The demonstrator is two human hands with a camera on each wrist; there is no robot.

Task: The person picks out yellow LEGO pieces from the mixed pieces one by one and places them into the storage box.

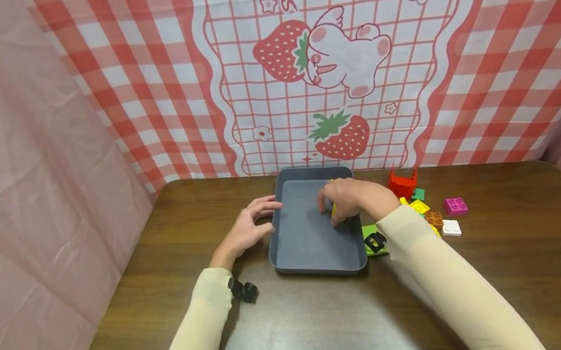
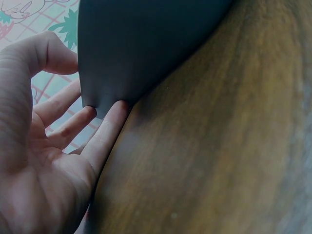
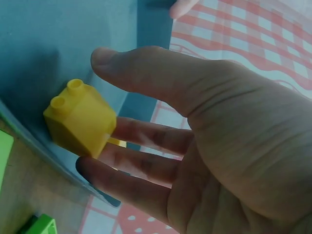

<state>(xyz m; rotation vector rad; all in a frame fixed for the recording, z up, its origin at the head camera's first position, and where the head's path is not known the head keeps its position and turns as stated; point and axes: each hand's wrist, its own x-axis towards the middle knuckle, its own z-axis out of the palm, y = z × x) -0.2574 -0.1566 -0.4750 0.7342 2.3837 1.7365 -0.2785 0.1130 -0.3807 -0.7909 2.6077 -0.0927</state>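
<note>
A dark grey tray (image 1: 319, 254) lies on the wooden table. My left hand (image 1: 247, 228) is at its left side, and in the left wrist view the fingertips (image 2: 118, 108) of that hand touch the tray's outer wall (image 2: 146, 44). Over the tray's right part is my right hand (image 1: 351, 196). The right wrist view shows a yellow sloped brick (image 3: 80, 117) with two studs inside the tray, beside the wall. Extended fingers (image 3: 136, 190) meet the brick's near side while the thumb stands apart from it. Another bit of yellow shows behind those fingers.
Right of the tray lie loose toy bricks: a red piece (image 1: 403, 183), a magenta brick (image 1: 456, 206), a white brick (image 1: 451, 227), a brown brick (image 1: 433, 219) and yellow ones (image 1: 419, 207). A green plate (image 1: 369, 231) adjoins the tray's right wall. A checked cloth (image 1: 170, 94) hangs behind the table.
</note>
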